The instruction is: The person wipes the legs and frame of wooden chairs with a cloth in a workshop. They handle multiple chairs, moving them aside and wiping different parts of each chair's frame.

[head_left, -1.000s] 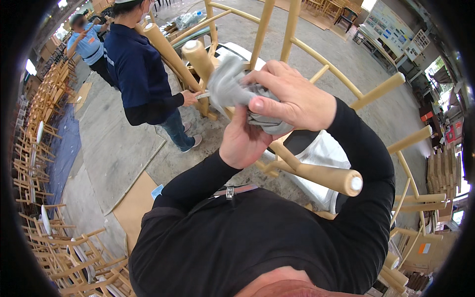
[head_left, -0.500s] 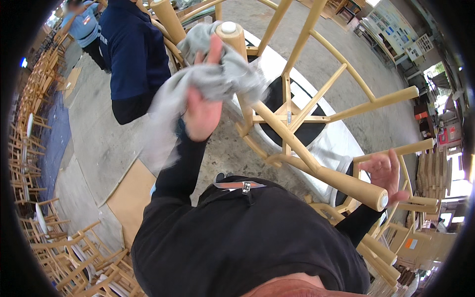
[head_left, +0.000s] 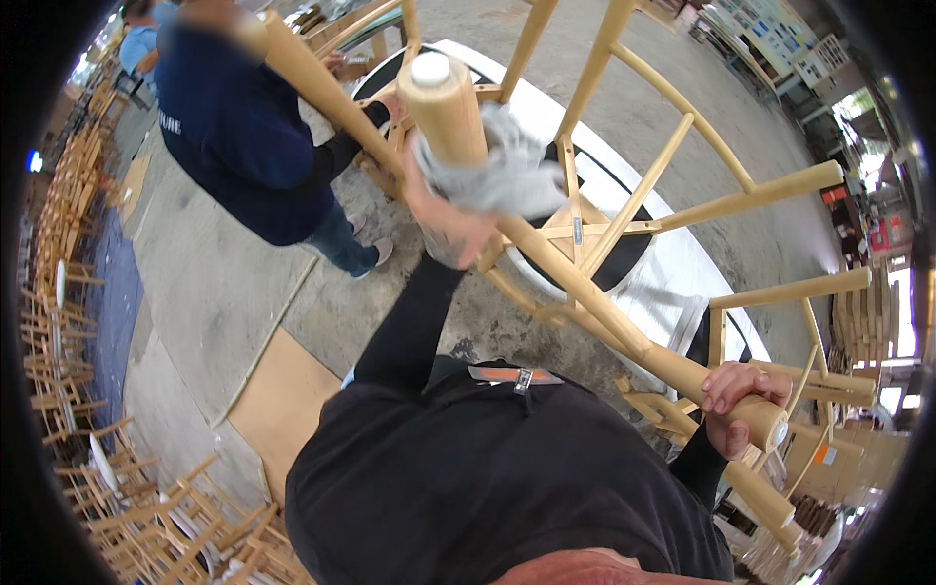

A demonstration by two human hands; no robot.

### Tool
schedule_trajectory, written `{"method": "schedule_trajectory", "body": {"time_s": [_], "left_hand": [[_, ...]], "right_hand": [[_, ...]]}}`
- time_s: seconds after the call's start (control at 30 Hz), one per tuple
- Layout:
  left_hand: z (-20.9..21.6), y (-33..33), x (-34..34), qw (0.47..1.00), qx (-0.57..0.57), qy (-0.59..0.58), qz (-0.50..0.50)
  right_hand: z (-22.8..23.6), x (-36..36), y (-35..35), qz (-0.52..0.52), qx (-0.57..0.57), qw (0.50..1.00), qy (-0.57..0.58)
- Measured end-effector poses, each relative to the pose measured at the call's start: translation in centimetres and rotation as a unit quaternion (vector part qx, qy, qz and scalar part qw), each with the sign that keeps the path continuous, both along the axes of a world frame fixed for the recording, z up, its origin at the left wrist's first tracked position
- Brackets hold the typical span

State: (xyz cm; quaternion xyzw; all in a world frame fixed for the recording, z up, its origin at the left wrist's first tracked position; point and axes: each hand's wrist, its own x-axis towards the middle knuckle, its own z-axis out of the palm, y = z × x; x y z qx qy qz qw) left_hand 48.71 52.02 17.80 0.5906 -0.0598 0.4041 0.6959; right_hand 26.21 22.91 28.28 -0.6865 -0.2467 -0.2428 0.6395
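Note:
An upturned wooden chair [head_left: 585,288] rests on a white-covered table, its dark seat facing down. My left hand [head_left: 444,216] is closed around a grey cloth [head_left: 512,168], pressing it against an upright leg [head_left: 450,117] with a white cap on its end. Motion blurs the cloth and that hand's fingers somewhat. On the right, my right hand [head_left: 743,402] wraps over the thick end of another leg [head_left: 673,369] of the same chair, just short of its capped tip.
Beside the table at the left, a person in a dark blue top [head_left: 239,146] reaches toward another chair. The white table cover [head_left: 673,302] runs beneath the chairs. Many stacked chairs [head_left: 73,331] line the far left; cardboard [head_left: 283,400] lies on the concrete floor.
My left hand has brought the loose, swinging cloth in against the upright leg. My right hand has closed from open onto the other leg. The person in blue has turned toward the table.

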Motion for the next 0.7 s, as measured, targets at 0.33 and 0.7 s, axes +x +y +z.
{"method": "schedule_trajectory", "body": {"time_s": [0.33,0.7], "left_hand": [[12.0,3.5,1.1,0.959,-0.012,-0.138,-0.246],[-20.9,1.8,5.9,0.814,-0.037,0.259,-0.518]], "right_hand": [[-0.7,0.5,-0.2,-0.043,0.009,0.999,-0.023],[-0.8,0.7,1.3,-0.154,0.031,0.986,-0.055]]}}
